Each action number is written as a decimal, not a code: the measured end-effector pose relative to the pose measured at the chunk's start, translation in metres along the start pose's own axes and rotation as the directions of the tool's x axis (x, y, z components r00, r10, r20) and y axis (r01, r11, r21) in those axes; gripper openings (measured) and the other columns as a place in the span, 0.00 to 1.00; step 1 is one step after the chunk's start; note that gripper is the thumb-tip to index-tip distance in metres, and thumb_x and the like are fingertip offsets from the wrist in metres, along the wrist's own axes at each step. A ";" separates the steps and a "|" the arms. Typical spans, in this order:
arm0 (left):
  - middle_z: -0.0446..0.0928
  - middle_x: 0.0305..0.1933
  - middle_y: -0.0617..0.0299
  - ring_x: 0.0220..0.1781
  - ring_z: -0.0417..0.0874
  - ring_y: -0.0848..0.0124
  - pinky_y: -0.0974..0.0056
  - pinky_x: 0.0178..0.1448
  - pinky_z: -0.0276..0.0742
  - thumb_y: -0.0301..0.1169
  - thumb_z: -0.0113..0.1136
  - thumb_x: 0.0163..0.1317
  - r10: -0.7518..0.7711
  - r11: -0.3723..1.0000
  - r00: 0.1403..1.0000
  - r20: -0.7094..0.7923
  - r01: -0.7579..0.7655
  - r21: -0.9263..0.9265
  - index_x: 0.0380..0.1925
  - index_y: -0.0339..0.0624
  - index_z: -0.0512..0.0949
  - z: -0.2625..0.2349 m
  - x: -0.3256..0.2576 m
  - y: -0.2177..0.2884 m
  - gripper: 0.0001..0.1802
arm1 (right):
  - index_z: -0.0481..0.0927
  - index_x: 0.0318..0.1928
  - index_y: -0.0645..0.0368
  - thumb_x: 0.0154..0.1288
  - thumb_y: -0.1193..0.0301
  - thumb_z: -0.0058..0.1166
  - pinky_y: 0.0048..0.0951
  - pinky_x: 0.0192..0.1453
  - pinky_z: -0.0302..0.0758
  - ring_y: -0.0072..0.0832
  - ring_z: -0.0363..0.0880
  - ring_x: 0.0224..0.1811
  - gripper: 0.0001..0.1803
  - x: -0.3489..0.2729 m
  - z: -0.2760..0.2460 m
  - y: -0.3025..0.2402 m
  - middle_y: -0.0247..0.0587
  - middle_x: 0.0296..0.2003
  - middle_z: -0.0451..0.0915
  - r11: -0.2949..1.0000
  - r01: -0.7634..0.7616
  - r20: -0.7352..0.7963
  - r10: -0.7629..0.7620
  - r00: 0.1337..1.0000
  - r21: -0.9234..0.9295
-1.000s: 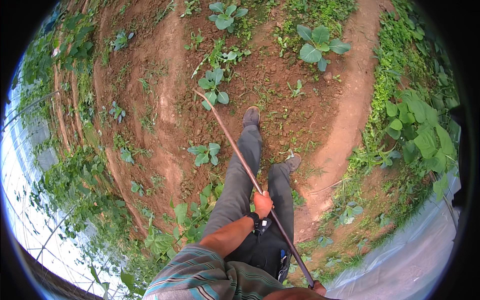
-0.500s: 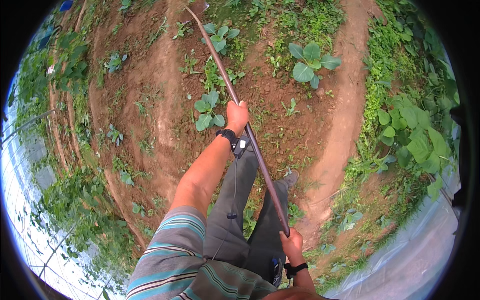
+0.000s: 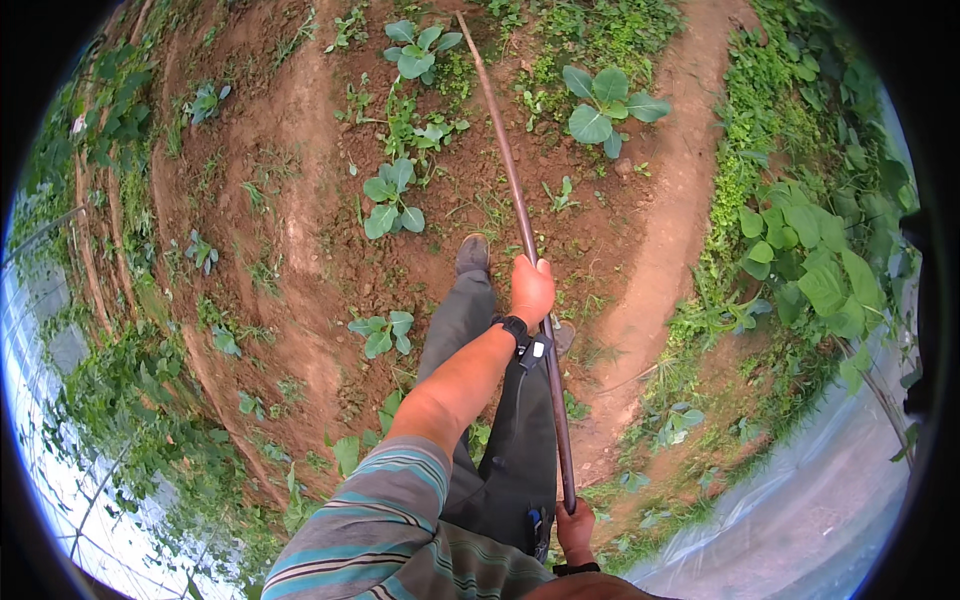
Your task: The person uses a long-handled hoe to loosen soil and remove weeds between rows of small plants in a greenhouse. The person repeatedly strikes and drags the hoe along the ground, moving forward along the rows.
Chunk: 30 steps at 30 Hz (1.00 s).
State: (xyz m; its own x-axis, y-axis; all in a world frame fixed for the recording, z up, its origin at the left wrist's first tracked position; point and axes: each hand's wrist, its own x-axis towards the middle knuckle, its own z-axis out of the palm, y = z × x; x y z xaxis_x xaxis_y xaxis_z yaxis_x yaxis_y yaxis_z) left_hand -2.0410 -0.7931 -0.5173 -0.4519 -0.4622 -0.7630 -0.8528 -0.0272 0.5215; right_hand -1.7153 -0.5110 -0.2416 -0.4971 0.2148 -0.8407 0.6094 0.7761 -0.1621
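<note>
A long brown wooden hoe handle (image 3: pixel 508 160) slants up the middle of the view, and its far end reaches the top edge, where I cannot make out the blade. My left hand (image 3: pixel 532 290) is closed round the handle near its middle. Lower down, my right hand (image 3: pixel 575 528) is closed at the handle's near end, partly cut off from sight by my body. Left of the handle, young cabbage plants (image 3: pixel 391 198) stand in the reddish soil. A larger cabbage plant (image 3: pixel 608 105) grows to the right of the handle.
My left shoe (image 3: pixel 472 253) rests on the soil between plants. A bare dirt path (image 3: pixel 660 260) runs along the right, beside dense weeds and a broad-leaved climbing plant (image 3: pixel 820 255). Plastic sheeting (image 3: pixel 790 520) borders the lower right. Leafy vines (image 3: pixel 140 410) stand at the left.
The hoe handle has swung to a steeper angle, its far end shifting right. Both hands moved with it: left hand rightward and nearer, right hand nearer. My left shoe has come into view.
</note>
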 end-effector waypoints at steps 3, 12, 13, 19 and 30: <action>0.81 0.39 0.37 0.43 0.85 0.40 0.44 0.49 0.78 0.38 0.57 0.76 0.110 0.992 0.992 -0.067 -0.105 0.076 0.44 0.30 0.72 0.002 -0.014 -0.018 0.17 | 0.82 0.33 0.62 0.64 0.67 0.71 0.43 0.35 0.77 0.41 0.80 0.26 0.12 -0.009 0.009 0.024 0.48 0.24 0.80 1.000 0.009 0.015 -0.010 1.000 0.030; 0.81 0.40 0.33 0.44 0.84 0.34 0.39 0.49 0.77 0.39 0.56 0.78 0.000 0.990 1.000 0.006 -0.001 0.138 0.46 0.30 0.70 0.030 -0.171 -0.103 0.18 | 0.81 0.32 0.62 0.63 0.62 0.69 0.46 0.34 0.78 0.47 0.82 0.25 0.15 -0.124 -0.035 0.154 0.52 0.22 0.80 0.975 -0.182 0.117 0.197 0.973 -0.130; 0.81 0.40 0.33 0.45 0.84 0.34 0.39 0.48 0.77 0.39 0.56 0.78 -0.006 0.989 1.000 0.023 0.003 0.148 0.46 0.30 0.69 0.030 -0.195 -0.118 0.18 | 0.81 0.31 0.61 0.63 0.62 0.68 0.46 0.34 0.77 0.45 0.81 0.24 0.15 -0.143 -0.039 0.175 0.51 0.22 0.80 0.962 -0.230 0.158 0.252 0.955 -0.145; 0.82 0.40 0.27 0.43 0.85 0.31 0.36 0.48 0.80 0.40 0.58 0.75 -0.369 0.918 0.904 0.215 0.319 0.235 0.46 0.27 0.69 0.041 -0.328 -0.219 0.21 | 0.79 0.29 0.58 0.60 0.63 0.70 0.42 0.34 0.78 0.39 0.80 0.23 0.14 -0.262 -0.041 0.284 0.46 0.21 0.80 0.946 -0.317 0.085 0.323 0.943 -0.074; 0.82 0.38 0.34 0.42 0.86 0.37 0.41 0.48 0.79 0.37 0.57 0.76 0.121 0.969 0.991 0.061 -0.131 0.211 0.45 0.28 0.72 0.064 -0.108 -0.059 0.18 | 0.84 0.37 0.61 0.66 0.63 0.69 0.44 0.35 0.79 0.46 0.81 0.25 0.13 -0.050 0.000 0.140 0.51 0.24 0.81 0.997 -0.048 -0.008 0.049 0.999 0.066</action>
State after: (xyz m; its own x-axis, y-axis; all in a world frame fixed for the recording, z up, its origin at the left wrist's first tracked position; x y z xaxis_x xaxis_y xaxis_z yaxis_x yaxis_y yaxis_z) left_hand -1.9587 -0.6850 -0.4895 -0.5669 -0.4073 -0.7161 -0.8219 0.2214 0.5248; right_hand -1.6048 -0.4134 -0.2225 -0.4718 0.2575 -0.8433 0.6719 0.7243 -0.1547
